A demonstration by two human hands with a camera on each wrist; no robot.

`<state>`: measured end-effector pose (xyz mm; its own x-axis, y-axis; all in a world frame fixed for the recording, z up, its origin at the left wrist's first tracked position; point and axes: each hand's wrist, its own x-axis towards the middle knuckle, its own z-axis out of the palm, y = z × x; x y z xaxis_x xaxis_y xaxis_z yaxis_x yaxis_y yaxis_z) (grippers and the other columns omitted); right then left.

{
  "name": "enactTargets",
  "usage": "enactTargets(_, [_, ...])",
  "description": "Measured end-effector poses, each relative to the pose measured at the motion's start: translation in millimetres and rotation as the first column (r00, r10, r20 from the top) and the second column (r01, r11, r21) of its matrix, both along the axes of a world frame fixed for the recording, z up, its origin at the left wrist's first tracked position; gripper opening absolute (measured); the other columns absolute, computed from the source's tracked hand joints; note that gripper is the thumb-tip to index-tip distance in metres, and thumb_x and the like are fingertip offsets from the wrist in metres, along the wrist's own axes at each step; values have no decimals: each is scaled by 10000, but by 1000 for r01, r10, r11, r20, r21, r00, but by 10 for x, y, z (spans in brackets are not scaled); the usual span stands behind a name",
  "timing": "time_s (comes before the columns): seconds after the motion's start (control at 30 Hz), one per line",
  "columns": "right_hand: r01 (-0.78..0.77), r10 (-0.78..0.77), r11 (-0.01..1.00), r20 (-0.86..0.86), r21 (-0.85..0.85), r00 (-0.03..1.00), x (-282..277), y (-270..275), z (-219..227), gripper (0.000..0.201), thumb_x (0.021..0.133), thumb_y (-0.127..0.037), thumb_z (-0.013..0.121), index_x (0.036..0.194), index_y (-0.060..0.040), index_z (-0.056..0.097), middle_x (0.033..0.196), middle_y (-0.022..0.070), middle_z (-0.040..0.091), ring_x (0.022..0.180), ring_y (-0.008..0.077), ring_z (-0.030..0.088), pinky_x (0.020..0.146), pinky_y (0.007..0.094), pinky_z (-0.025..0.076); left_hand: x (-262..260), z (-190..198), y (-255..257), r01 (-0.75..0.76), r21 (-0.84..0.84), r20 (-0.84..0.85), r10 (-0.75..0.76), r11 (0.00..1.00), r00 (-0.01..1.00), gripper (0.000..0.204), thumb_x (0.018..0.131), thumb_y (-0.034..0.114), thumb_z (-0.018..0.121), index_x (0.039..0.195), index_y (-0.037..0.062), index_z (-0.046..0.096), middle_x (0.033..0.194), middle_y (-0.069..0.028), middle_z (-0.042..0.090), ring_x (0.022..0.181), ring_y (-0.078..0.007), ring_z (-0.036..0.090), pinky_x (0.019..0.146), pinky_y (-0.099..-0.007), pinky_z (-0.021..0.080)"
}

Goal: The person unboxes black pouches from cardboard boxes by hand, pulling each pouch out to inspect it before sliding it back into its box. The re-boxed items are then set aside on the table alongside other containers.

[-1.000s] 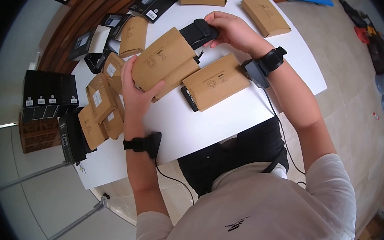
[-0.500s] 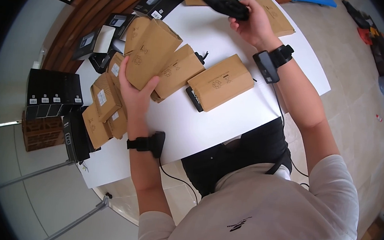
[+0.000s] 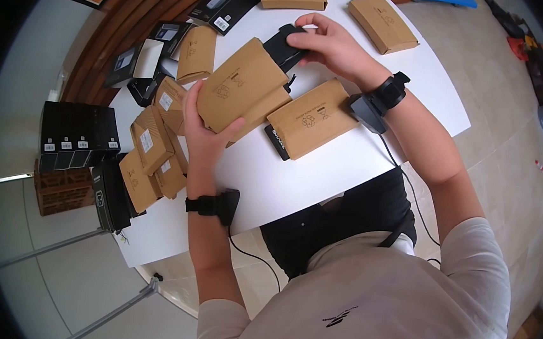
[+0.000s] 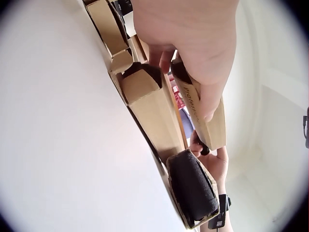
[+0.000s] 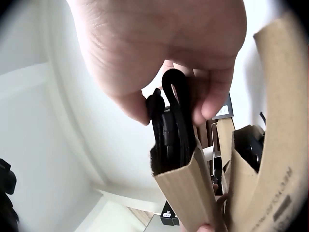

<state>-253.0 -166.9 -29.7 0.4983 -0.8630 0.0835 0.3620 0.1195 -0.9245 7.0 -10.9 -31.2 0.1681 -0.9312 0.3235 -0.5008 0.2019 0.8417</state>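
Partly hidden, a black item [image 3: 284, 47] sits in a cardboard box [image 3: 243, 86].
The box walls cover its lower part, so its full shape cannot be told; the right hand [image 3: 339, 50] pinches its top. The left hand [image 3: 207, 140] grips the box above the white surface [image 3: 270, 192], blocking part of a second box [image 3: 261, 119]. Tiled floor [image 3: 492, 117] shows beyond.
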Motion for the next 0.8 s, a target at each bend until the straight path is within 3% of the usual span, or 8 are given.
enactTargets(0.07, [-59,53,996,-91,-68,994,28,99,80,457,863,-257,772,1162,5,547,941,68,668,766,114,661,695,242,556,-21,13,-7,14,0,45,-14,1000,999,939,639,91,874,1441,34,391,1364,-122,431,1270,-252,457,1063,-381,405])
enactTargets(0.1, [-103,92,992,-149,-69,985,19,108,83,335,918,-227,720,1174,-66,576,1029,32,649,899,93,653,786,265,567,-31,26,-7,13,-11,81,-12,1000,997,942,636,96,878,1440,34,392,1361,-123,431,1267,-259,457,1064,-386,399])
enactTargets(0.23, [-104,93,993,-163,-62,982,-3,184,206,315,918,-231,720,1159,-57,614,1033,17,649,909,78,636,773,256,550,-34,42,-2,-28,-8,116,28,1000,993,953,628,107,892,1436,36,392,1355,-122,431,1259,-268,457,1067,-395,391])
enactTargets(0.3, [-145,86,973,-303,-179,949,-27,178,223,324,904,-249,735,1142,-54,637,1028,0,646,902,68,613,751,241,520,-14,25,-5,-20,-18,148,22,1000,989,955,627,111,896,1436,38,394,1354,-123,430,1258,-269,457,1067,-396,391])
enactTargets(0.8, [-107,38,982,-391,-156,920,-56,131,190,367,818,-213,688,1128,-26,625,969,-10,609,820,68,554,689,224,458,-130,107,27,-10,-38,218,19,999,976,941,608,4,880,1429,45,420,1374,-114,430,1275,-266,460,1073,-386,409])
